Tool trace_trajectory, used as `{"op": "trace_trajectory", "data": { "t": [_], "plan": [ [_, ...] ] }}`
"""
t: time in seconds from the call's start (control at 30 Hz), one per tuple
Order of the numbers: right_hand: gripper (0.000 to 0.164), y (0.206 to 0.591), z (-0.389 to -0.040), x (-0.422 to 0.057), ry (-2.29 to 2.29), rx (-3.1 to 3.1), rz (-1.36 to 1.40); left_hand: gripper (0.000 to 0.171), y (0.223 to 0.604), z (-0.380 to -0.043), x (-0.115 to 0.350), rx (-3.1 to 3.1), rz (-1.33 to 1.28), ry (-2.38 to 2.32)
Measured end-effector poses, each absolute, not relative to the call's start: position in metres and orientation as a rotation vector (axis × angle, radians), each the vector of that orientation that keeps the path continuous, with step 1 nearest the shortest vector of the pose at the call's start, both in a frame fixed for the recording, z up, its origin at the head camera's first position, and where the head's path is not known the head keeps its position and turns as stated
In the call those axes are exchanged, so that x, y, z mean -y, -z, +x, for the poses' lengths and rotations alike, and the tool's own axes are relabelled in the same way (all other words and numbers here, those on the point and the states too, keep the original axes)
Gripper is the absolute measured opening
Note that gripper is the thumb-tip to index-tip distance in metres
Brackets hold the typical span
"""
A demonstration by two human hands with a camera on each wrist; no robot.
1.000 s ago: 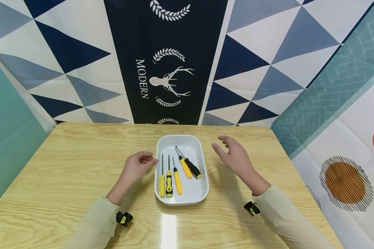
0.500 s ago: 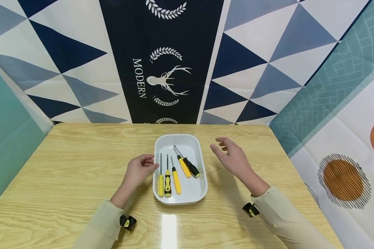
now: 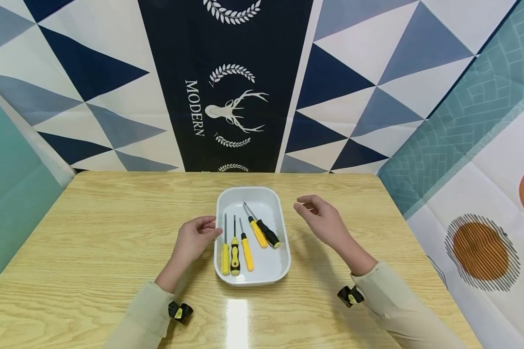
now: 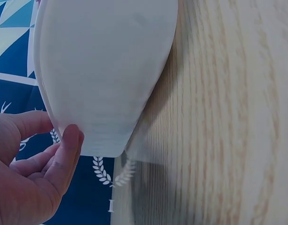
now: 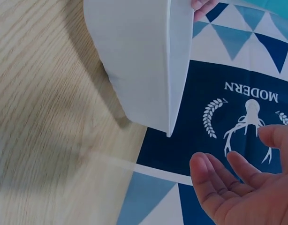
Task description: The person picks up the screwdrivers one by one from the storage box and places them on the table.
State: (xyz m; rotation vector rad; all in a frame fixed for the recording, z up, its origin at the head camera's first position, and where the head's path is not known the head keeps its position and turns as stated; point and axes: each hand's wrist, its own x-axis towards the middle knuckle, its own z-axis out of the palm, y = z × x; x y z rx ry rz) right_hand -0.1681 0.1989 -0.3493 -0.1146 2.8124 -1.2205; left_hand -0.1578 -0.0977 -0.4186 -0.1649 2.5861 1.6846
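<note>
A white rectangular tray (image 3: 268,271) stands on the wooden table. Inside it on the left lie a plain yellow-handled screwdriver (image 3: 225,259), a black-and-yellow screwdriver (image 3: 235,259) and an orange-yellow screwdriver (image 3: 247,254). Another yellow screwdriver (image 3: 258,235) and a black-handled screwdriver (image 3: 268,234) lie at a slant on the right, their shafts close together. My left hand (image 3: 194,237) pinches the tray's left rim, with fingertips (image 4: 71,136) against its outer wall. Off the tray's right side, my right hand (image 3: 325,220) hovers, its fingers loosely bent around nothing.
The wooden table (image 3: 126,218) extends to both sides of the tray. Behind it rises a patterned backdrop (image 3: 240,97) with triangles and a deer print. A patterned cloth (image 3: 454,194) hangs on the right, a teal one (image 3: 17,194) on the left.
The left hand has come slightly closer to the tray and taken its rim. The right hand's fingers have drawn a little nearer the thumb. The screwdrivers keep their places in the tray.
</note>
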Motion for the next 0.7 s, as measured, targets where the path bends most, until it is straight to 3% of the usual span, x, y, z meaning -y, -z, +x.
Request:
{"op": "trace_trajectory", "data": {
  "t": [0.7],
  "plan": [
    [0.041, 0.3529, -0.1659, -0.1955, 1.399, -2.646, -0.083, 0.038, 0.4179, -0.1591, 0.0959, -2.531, -0.214, -1.694]
  ]
}}
